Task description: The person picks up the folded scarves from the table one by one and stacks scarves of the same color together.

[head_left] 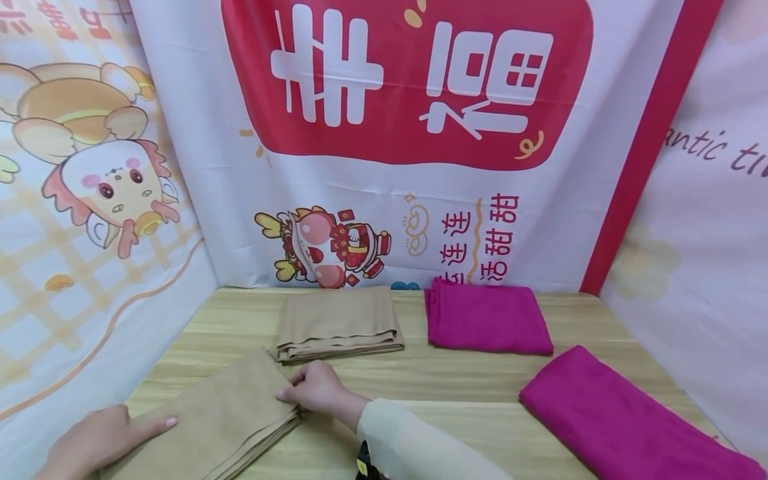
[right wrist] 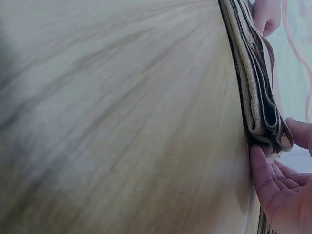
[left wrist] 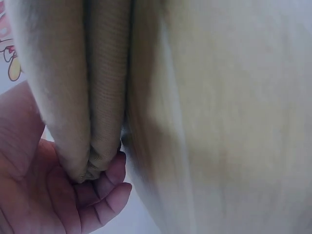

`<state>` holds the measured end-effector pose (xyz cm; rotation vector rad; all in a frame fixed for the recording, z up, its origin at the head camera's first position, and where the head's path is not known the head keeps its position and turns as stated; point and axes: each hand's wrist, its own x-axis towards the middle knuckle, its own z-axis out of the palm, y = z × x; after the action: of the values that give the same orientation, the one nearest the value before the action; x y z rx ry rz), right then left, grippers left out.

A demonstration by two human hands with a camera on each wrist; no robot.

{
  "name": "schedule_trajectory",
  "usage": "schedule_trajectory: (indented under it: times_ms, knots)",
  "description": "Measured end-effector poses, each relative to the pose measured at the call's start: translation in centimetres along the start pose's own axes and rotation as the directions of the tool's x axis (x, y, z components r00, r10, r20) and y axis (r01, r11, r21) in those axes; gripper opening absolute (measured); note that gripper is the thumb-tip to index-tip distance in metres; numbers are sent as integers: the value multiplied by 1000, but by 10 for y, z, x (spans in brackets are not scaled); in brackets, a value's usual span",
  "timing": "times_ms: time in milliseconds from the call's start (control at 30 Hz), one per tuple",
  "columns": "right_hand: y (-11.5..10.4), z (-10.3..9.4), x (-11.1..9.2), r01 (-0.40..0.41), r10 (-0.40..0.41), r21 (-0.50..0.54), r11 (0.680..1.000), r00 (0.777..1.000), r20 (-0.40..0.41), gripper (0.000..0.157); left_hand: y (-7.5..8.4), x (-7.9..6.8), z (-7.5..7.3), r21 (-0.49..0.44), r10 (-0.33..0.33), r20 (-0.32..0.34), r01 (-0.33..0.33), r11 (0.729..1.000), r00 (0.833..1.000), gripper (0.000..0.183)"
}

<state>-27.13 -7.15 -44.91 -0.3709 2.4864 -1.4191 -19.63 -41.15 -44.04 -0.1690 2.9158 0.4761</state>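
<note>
A folded tan cloth [head_left: 219, 413] lies slanted at the front left of the table. My left hand [head_left: 96, 437] grips its near left end, thumb on top; in the left wrist view the fingers [left wrist: 109, 195] curl beneath the rounded fold. At the far right corner, my right hand [head_left: 324, 393] pinches the stacked layers between thumb and fingers. Those layers [right wrist: 253, 87] show edge-on in the right wrist view, with the thumb above and the fingers below. Just behind this corner sits a second folded tan cloth [head_left: 339, 320].
Two folded magenta cloths lie on the right: one at the back [head_left: 489, 317] and a longer one [head_left: 630, 420] slanting toward the front right. Printed fabric walls [head_left: 198, 200] enclose the wooden table [head_left: 420, 433]. A small black object [head_left: 366, 460] shows at the bottom edge beside my right sleeve.
</note>
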Motion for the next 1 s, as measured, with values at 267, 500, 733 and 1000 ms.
schedule_trajectory:
  times_ms: [267, 500, 733, 1000]
  knots:
    - [-6, 5, 0, -74, 74, 77, 994, 997, -3, 20, -14, -4, 1, -159, -73, -19, 69, 985, 997, 61]
    - [-12, 13, -6, -118, 119, 118, 986, 993, -8, 33, -29, -2, 3, -293, -121, 25, 123, 948, 992, 57]
    - [-12, 18, -6, -110, 113, 149, 983, 994, -14, 32, -32, -1, 1, -369, -134, 83, 156, 916, 987, 50]
    - [-13, 19, -8, -62, 65, 115, 991, 998, -20, 25, -25, -5, -5, -384, -122, 87, 146, 912, 989, 45]
